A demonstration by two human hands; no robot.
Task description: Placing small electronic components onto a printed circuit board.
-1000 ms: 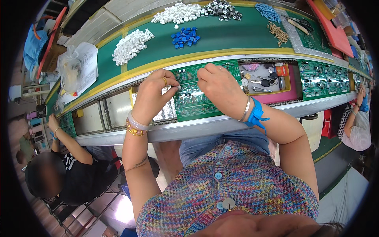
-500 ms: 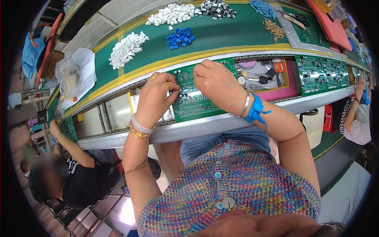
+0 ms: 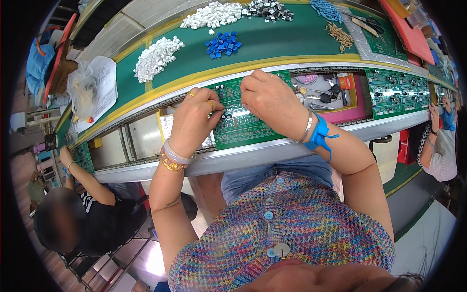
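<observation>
A green circuit board (image 3: 243,133) lies across the rails of the bench line in front of me, with small parts standing on it. My left hand (image 3: 193,116) is over its left edge, thumb and fingers pinched together low over the board. Whatever sits in that pinch is too small to make out. Over the upper right part of the board is my right hand (image 3: 273,101), its fingers curled down and drawn together. Their tips are partly hidden behind the hand, so I cannot see what they hold.
Beyond the rail lie piles of white connectors (image 3: 156,59), blue components (image 3: 223,45), black components (image 3: 269,10) and tan parts (image 3: 339,37). Right of my board, a yellow-edged tray (image 3: 354,96) holds keys and tools. More populated boards (image 3: 399,93) follow. Co-workers sit at both sides.
My right hand has shifted slightly, its fingers lower and a little farther right over the board. The left hand's pinch has moved marginally right. The board stays in place.
</observation>
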